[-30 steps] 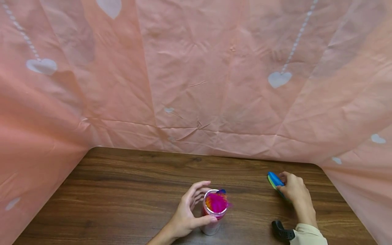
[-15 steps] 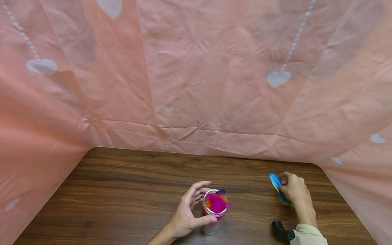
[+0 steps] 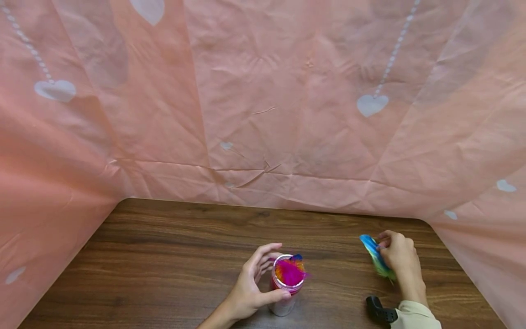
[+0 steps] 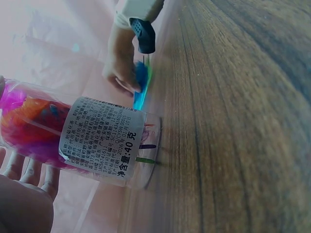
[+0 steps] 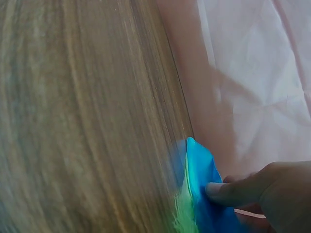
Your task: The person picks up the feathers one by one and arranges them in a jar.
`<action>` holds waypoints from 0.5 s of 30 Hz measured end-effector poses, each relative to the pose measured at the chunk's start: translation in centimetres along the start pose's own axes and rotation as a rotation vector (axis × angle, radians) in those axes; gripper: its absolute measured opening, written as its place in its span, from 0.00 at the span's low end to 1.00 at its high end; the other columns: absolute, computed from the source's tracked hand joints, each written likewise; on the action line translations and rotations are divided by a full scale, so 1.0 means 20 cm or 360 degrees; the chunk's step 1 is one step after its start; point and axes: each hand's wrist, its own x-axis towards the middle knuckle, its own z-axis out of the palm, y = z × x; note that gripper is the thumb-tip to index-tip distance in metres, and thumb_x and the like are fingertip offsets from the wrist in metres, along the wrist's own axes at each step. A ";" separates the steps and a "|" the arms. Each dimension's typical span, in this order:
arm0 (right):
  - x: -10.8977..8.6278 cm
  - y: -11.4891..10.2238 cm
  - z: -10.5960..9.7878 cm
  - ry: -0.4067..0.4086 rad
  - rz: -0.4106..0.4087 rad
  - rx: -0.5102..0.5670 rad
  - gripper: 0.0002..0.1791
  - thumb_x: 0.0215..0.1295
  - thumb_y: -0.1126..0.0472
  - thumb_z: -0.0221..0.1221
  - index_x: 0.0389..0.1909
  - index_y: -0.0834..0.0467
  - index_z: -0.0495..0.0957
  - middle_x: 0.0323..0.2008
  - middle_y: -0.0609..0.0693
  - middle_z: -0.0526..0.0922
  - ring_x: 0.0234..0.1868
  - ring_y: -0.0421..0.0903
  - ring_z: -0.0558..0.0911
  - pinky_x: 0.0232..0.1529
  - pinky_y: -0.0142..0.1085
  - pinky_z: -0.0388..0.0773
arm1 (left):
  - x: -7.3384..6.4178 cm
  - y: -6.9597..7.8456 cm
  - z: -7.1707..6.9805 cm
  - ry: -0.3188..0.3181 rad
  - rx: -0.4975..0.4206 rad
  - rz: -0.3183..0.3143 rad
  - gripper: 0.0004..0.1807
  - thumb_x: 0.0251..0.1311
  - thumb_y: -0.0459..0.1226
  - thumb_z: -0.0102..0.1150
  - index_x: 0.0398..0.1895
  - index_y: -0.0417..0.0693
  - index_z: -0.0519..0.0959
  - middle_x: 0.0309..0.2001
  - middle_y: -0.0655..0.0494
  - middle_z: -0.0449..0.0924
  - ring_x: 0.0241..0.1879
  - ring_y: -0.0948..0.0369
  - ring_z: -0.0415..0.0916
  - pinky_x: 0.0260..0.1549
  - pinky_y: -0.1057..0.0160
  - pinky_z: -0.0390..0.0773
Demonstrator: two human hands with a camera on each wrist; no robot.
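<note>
Just right of the table's middle in the head view, a clear plastic jar (image 3: 282,305) stands upright, filled with magenta, orange and dark blue feathers (image 3: 290,273). My left hand (image 3: 251,285) holds the jar, its thumb on the near side and fingers round the far side. A white printed label (image 4: 102,138) shows in the left wrist view. Farther right, my right hand (image 3: 399,257) pinches blue and yellow-green feathers (image 3: 373,251) between thumb and fingers. In the right wrist view the blue feather (image 5: 201,167) overlaps a fluffy green feather (image 5: 184,211); their lower ends are out of frame.
A dark wood-grain table (image 3: 164,256) lies under both hands. Pink sheeting with white hearts (image 3: 263,100) rises behind it and at both sides. A black curved device (image 3: 379,310) sits at my right wrist, beside the cream sleeve (image 3: 415,316).
The blue and green feathers have shifted in my right hand, and more green shows at their lower end. My right hand has edged slightly right. My left hand and the jar stay put.
</note>
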 end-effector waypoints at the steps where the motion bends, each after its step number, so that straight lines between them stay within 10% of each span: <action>1: 0.00 0.00 0.00 0.0015 0.0007 0.0002 0.13 0.58 0.71 0.61 0.45 0.70 0.81 0.31 0.58 0.87 0.32 0.56 0.82 0.34 0.56 0.78 | 0.00 0.00 0.00 0.0000 0.0001 0.0006 0.45 0.51 0.25 0.74 0.73 0.36 0.63 0.59 0.42 0.78 0.61 0.60 0.76 0.64 0.59 0.76; 15: -0.04 -0.01 -0.01 0.0249 0.0101 -0.0024 0.10 0.63 0.66 0.66 0.43 0.68 0.85 0.32 0.58 0.89 0.38 0.67 0.84 0.35 0.59 0.78 | -0.02 -0.01 0.02 0.0009 -0.0002 -0.0009 0.45 0.51 0.26 0.74 0.72 0.29 0.61 0.59 0.45 0.79 0.61 0.60 0.77 0.64 0.60 0.76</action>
